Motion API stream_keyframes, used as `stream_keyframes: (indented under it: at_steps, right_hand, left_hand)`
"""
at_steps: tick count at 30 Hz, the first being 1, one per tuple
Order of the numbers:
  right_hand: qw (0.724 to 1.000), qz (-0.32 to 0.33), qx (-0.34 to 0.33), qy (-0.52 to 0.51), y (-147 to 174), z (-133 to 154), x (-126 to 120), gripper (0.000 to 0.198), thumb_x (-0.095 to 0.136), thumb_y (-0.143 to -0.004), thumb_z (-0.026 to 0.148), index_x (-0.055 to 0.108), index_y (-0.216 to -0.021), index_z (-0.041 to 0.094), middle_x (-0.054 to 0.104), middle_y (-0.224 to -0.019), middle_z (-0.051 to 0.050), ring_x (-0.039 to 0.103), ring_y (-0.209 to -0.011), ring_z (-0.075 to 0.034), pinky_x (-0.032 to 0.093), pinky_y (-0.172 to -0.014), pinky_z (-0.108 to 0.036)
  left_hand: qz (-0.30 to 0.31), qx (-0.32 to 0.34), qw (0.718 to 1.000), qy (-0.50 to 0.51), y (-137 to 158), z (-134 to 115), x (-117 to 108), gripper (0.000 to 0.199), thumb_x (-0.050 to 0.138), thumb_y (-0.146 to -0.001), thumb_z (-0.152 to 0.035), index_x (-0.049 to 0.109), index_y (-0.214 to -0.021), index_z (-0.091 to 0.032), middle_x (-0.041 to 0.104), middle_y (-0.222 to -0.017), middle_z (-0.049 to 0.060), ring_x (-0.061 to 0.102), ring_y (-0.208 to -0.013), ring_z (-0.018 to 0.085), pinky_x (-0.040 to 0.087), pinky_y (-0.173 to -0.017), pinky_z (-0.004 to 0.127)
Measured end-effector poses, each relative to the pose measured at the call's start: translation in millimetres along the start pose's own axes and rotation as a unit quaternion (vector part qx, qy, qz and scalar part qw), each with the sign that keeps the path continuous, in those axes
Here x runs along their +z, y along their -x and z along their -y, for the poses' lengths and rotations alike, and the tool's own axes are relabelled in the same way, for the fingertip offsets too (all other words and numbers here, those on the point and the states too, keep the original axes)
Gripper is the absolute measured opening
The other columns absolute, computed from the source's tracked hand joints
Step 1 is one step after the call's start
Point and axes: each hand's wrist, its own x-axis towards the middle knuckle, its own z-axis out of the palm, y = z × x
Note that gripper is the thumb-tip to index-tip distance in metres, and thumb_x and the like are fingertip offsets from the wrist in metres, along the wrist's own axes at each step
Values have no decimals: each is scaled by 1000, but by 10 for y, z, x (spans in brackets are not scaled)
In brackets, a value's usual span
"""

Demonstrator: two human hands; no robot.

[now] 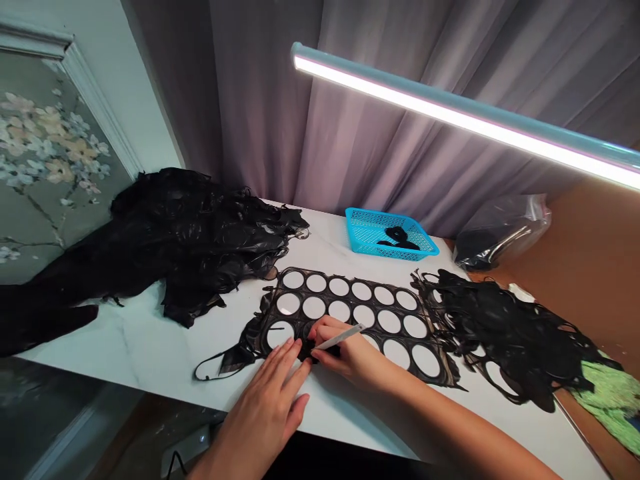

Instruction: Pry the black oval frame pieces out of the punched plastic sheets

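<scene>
A thin black sheet (324, 299) with rows of round holes lies flat on the white table (150, 360). My left hand (273, 393) rests palm down at its near edge, fingers stretched out, fingertips pressing on the black material. Just right of those fingertips, my right hand (345, 347) is closed around a slim pale metal tool (345, 336) that slants up to the right; its working tip is hidden by the fingers. Between the two hands is some dark material that I cannot make out clearly. A short black strip (276, 328) shows in the hole beside my left fingers.
A large heap of black sheeting (200, 233) covers the left side. More cut-out black sheets (505, 327) pile up at the right. Behind stands a blue basket (360, 241) with black pieces, near a clear plastic bag (505, 230). A lit tube lamp (450, 119) hangs above.
</scene>
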Motion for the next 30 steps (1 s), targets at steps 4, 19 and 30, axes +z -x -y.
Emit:
stream_keyframes:
  at_steps: [4,19,30]
  right_hand:
    - [992,7,-57,114,-19,7,24,8,53,-88,14,53,-84,20,61,-97,-6,54,-89,-20,44,-81,-32]
    - [993,-62,93,-22,410,-120,-271,10,49,-93,18,58,-92,20,61,-83,-1,52,-72,-13,39,-64,-24]
    - [991,-21,106,-77,387,-112,-390,4,55,-91,20,58,-94,22,58,-86,0,51,-75,-14,40,-66,-24]
  left_hand:
    - [6,-2,1000,-8,16,1,18,42,49,-93,-21,52,-135,-19,43,-150,13,46,-134,30,48,-104,44]
    - [-9,49,999,18,-239,-137,117,42,54,-93,-27,53,-133,-17,52,-142,13,53,-128,30,50,-102,45]
    - [7,56,998,-2,-256,-173,116,44,57,-92,-31,53,-134,-20,55,-140,10,51,-129,30,49,-100,45]
